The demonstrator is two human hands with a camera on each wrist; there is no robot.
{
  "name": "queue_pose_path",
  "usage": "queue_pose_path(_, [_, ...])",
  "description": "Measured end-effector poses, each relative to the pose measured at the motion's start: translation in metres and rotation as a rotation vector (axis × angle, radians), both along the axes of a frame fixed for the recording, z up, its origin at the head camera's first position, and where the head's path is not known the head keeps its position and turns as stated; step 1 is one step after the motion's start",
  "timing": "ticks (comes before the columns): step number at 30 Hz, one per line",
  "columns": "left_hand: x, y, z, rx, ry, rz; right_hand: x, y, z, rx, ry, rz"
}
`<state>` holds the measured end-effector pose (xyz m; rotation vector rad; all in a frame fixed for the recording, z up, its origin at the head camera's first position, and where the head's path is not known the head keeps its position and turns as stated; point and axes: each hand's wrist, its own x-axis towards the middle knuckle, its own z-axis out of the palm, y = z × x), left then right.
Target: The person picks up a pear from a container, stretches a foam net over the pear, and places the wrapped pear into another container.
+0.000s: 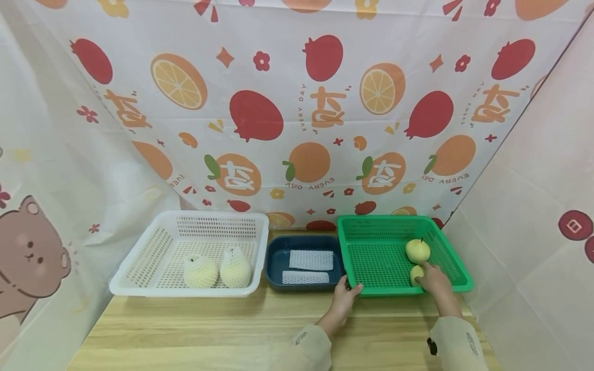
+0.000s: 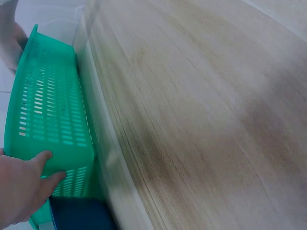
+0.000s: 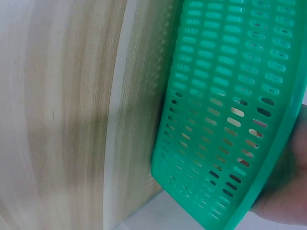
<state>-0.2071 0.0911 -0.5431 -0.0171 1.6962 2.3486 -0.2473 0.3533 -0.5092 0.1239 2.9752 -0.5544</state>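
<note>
Inside the green basket [image 1: 385,290] two yellow pears lie along the right side. My right hand [image 1: 436,283] reaches over the front rim, its fingers around the nearer pear [image 1: 414,276], which they partly cover. The other pear [image 1: 417,251], stem upward, sits just behind my fingertips. At the basket's front left corner my left hand [image 1: 342,303] grips the rim; the left wrist view shows its fingers [image 2: 55,179] against the green wall. In the right wrist view the basket wall hides most of the right hand [image 3: 288,191].
A dark blue tray [image 1: 301,287] between the baskets holds two flat white foam net sleeves [image 1: 311,260]. On the left stands a white basket [image 1: 185,292] with two net-wrapped pears [image 1: 200,272]. Printed cloth [image 1: 287,103] hangs behind the wooden table [image 1: 209,330].
</note>
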Motion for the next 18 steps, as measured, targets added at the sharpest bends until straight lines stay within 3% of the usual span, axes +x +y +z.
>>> queue_pose_path(9, [0.002,-0.001,0.0,-0.017,0.009,-0.012,-0.01,0.002,-0.005,0.029,-0.122,-0.004])
queue_pose_path(18, [0.003,-0.002,0.001,-0.027,0.017,-0.019,-0.016,0.002,-0.01,0.004,-0.101,-0.008])
